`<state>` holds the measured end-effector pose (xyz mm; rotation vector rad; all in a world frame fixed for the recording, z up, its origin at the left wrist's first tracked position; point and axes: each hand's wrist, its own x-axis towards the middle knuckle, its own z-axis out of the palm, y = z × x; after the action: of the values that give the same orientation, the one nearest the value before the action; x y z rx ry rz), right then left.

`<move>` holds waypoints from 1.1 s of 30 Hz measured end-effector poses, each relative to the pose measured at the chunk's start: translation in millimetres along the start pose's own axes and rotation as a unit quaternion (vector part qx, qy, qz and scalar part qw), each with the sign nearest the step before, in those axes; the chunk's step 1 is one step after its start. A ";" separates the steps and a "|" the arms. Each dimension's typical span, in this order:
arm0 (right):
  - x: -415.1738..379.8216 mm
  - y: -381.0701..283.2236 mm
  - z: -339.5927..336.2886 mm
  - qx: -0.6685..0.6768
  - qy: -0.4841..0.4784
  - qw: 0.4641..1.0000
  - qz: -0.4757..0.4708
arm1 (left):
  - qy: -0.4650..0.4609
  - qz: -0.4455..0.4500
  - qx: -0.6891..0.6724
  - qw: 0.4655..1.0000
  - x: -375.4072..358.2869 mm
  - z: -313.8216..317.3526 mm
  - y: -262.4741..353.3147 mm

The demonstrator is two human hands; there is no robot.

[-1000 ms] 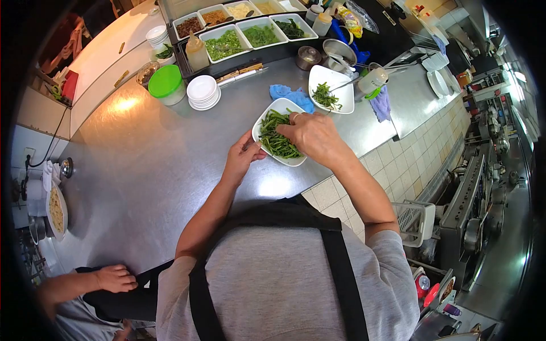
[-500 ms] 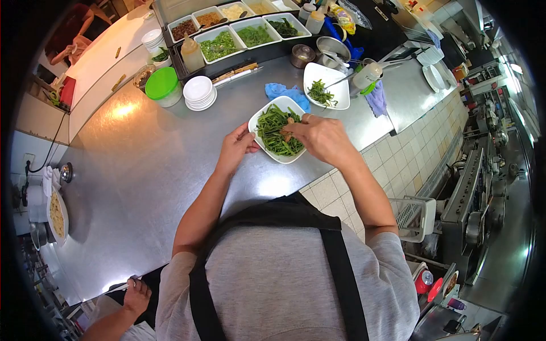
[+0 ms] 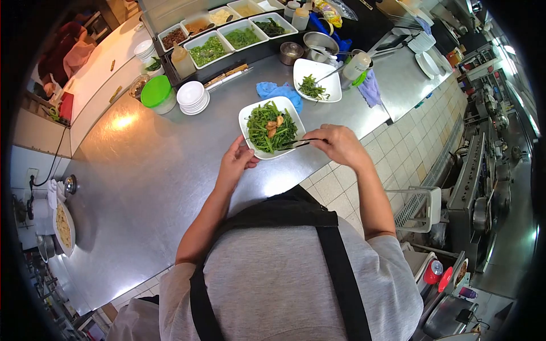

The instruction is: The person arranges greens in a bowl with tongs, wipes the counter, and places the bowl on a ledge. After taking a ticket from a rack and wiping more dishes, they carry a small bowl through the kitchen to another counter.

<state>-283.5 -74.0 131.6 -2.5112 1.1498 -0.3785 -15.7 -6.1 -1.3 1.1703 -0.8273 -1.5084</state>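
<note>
A square white bowl (image 3: 244, 112) of cooked green vegetables (image 3: 263, 126) stands on the steel counter in front of me. Several browned pieces, like garlic cloves (image 3: 273, 126), sit on top of the greens. My left hand (image 3: 238, 161) grips the bowl's near left corner, thumb at the rim and fingers curled below. In my right hand (image 3: 339, 146), pinched between thumb and fingers, is a slim metal utensil (image 3: 301, 143). Its head reaches into the greens at the near right rim; its exact kind is hidden there.
Behind the bowl lie a blue cloth (image 3: 278, 94) and a second white bowl (image 3: 335, 85) with some greens. Stacked small plates (image 3: 193, 96) and a green-lidded tub (image 3: 157, 94) stand left of them. Topping trays (image 3: 209, 52) line the back. A squeeze bottle (image 3: 356, 65) stands right.
My right hand has drawn back from the greens to the right and now holds the utensil at the rim. The browned pieces show on top. Another person's hand at lower left has left view.
</note>
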 end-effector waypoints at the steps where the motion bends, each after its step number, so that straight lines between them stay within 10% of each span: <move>1: 1.0 6.5 -7.2 0.043 -0.001 0.999 -0.003 | 0.005 -0.003 -0.001 1.000 -2.1 2.9 0.3; 25: 66.2 73.8 1.4 0.010 0.073 0.994 -0.084 | 0.188 0.065 -0.071 0.977 -15.0 45.6 -11.9; 33: 83.5 144.4 -23.3 -0.173 0.165 0.969 0.068 | 0.257 0.103 -0.050 0.960 -24.4 46.0 -24.4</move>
<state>-336.5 -230.6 99.7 -2.7082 1.6330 -0.6247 -66.4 20.7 -3.8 1.2789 -0.4917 -0.9952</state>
